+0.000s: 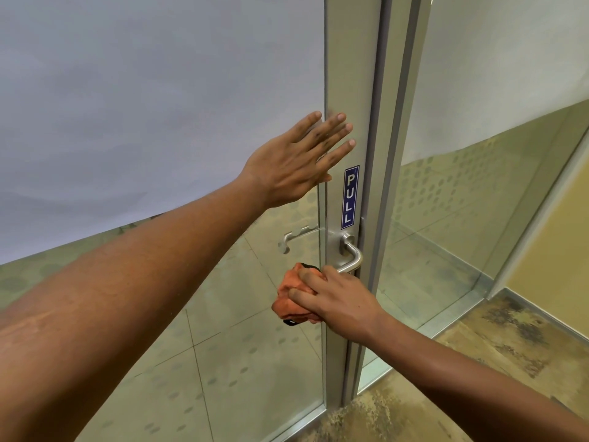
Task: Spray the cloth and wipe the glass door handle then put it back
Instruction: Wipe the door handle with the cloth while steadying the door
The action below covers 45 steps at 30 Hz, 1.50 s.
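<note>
**Cloth on lever, door braced**

Right hand (342,301) was closed around a bunched orange cloth (291,298), pressing it over the grip end of the steel lever handle (352,253). Left hand (296,161) was flat, fingers spread, holding nothing, palm against the aluminium door frame (349,74) above the cloth, just over the blue PULL sticker (350,197).

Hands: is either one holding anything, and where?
Right hand grips the bunched orange cloth around its middle, against the door handle. Left hand holds nothing.
</note>
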Each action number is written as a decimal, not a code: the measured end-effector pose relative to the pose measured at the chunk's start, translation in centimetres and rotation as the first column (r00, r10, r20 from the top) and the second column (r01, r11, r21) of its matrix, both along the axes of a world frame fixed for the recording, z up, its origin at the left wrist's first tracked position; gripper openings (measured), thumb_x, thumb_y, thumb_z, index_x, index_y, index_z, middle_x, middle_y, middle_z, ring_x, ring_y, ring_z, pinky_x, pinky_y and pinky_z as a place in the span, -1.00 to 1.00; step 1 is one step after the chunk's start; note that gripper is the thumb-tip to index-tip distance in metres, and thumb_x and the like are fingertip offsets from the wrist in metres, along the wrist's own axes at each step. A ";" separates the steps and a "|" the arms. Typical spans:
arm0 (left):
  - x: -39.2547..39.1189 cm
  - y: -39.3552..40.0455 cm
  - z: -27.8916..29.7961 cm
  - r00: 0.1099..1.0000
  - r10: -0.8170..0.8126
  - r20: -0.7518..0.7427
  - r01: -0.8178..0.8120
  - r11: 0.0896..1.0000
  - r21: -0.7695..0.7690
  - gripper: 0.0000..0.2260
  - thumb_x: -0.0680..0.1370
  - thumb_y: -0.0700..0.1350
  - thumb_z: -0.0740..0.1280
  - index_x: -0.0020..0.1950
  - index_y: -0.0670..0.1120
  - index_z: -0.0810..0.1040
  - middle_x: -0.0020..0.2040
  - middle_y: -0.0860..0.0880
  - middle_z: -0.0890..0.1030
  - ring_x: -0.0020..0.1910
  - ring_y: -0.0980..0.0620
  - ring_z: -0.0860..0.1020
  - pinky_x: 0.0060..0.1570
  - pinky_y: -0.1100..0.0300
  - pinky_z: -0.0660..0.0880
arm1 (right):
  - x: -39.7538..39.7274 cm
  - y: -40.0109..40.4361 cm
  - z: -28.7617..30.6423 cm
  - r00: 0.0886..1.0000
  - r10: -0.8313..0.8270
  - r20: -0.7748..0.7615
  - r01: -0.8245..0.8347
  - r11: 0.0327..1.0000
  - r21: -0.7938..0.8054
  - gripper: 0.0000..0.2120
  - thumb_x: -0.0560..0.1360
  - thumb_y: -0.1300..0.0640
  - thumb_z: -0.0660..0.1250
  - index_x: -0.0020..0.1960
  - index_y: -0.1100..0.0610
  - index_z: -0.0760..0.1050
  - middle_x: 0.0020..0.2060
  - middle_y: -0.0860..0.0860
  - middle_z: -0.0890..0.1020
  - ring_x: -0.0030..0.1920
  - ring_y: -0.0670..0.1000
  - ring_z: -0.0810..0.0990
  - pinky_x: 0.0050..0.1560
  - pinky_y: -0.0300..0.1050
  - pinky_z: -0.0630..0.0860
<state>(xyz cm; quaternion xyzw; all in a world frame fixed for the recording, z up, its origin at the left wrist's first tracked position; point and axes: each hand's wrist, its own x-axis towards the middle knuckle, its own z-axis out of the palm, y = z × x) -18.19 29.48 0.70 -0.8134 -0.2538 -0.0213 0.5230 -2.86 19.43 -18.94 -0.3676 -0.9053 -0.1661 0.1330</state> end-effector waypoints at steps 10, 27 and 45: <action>0.0 -0.3 0.3 1.000 0.015 -0.005 -0.016 1.000 -0.024 -0.41 0.70 0.14 -0.26 0.66 -0.12 -0.23 0.68 -0.20 -0.15 0.66 -0.19 -0.15 0.63 -0.14 -0.07 | 4.3 -2.0 -2.1 0.995 -0.070 -0.070 0.073 0.997 0.032 -0.52 0.49 -0.01 0.31 0.40 -0.09 0.37 0.39 0.07 0.43 -0.06 0.12 0.53 -0.34 -0.02 0.58; 0.2 -0.7 0.2 1.000 0.031 0.004 -0.031 0.999 -0.027 -0.37 0.71 0.19 -0.20 0.67 -0.14 -0.21 0.67 -0.23 -0.15 0.65 -0.22 -0.16 0.63 -0.15 -0.10 | 7.9 -4.4 -0.4 0.110 -0.574 -0.811 0.020 0.817 -0.576 -0.13 0.24 0.08 0.63 0.44 -0.03 0.29 0.27 -0.02 0.54 0.23 -0.02 0.56 0.25 0.03 0.53; 7.8 -4.8 -8.4 0.750 0.294 0.592 0.173 0.777 -0.605 -0.32 0.69 0.12 0.19 0.68 -0.03 -0.09 0.63 -0.15 0.25 0.61 -0.09 0.21 0.54 0.06 0.14 | 12.5 -0.5 3.0 -0.098 -0.522 -0.847 -0.338 0.818 -0.465 -0.88 0.59 0.09 0.34 0.08 -0.11 0.53 -0.18 -0.13 0.70 -0.20 -0.05 0.63 -0.26 -0.15 0.57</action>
